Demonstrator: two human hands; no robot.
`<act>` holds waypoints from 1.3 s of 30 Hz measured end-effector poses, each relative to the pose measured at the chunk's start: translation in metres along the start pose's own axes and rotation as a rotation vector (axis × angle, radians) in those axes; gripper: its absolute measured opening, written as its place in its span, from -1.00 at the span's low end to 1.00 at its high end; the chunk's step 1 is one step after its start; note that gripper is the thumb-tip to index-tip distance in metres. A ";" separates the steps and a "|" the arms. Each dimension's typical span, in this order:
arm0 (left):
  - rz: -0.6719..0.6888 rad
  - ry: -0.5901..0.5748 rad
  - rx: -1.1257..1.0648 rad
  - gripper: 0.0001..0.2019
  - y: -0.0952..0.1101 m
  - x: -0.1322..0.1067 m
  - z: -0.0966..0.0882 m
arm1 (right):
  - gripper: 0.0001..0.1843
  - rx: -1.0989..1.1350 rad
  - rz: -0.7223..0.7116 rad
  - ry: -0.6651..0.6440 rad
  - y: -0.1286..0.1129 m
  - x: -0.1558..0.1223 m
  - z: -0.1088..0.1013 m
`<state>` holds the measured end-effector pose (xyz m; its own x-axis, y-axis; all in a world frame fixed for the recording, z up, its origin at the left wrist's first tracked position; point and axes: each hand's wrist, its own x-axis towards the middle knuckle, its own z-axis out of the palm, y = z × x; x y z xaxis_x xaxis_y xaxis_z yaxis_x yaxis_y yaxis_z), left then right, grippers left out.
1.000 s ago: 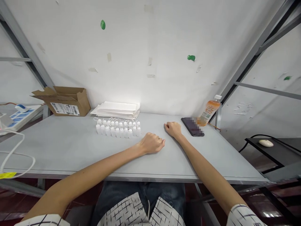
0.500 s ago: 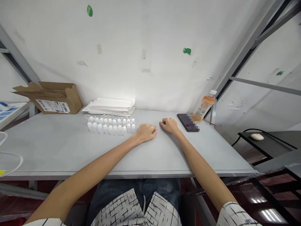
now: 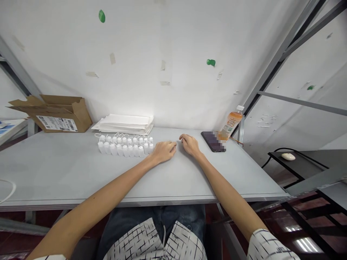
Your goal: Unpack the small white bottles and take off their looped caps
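Two rows of small white bottles [image 3: 124,146] stand on the grey desk [image 3: 67,169]. The left hand [image 3: 162,151] rests palm down just beside the right end of the bottles; whether it touches the last one cannot be told. Its fingers [image 3: 171,145] are loosely bent and pinch nothing. The right hand [image 3: 190,144] lies further right of the bottles, fingers curved, tips on the desk, empty. Behind the bottles lies a stack of white sheets [image 3: 123,123]; far to their right, a dark phone [image 3: 213,141].
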<state>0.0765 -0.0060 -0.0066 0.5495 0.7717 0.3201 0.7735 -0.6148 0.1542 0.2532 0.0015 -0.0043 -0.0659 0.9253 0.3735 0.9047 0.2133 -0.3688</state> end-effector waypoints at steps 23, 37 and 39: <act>0.069 0.007 -0.008 -0.71 0.004 -0.003 -0.004 | -0.79 0.307 0.066 -0.039 -0.005 0.000 0.010; 0.081 0.004 0.000 -0.69 0.003 -0.002 -0.004 | -0.68 0.036 -0.001 -0.156 -0.011 -0.002 0.006; 0.083 0.007 0.001 -0.69 0.003 -0.002 -0.003 | -0.68 0.023 -0.002 -0.163 -0.011 -0.002 0.005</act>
<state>0.0765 -0.0095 -0.0035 0.6098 0.7168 0.3381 0.7255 -0.6766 0.1258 0.2411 -0.0009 -0.0056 -0.1372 0.9630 0.2322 0.8946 0.2211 -0.3884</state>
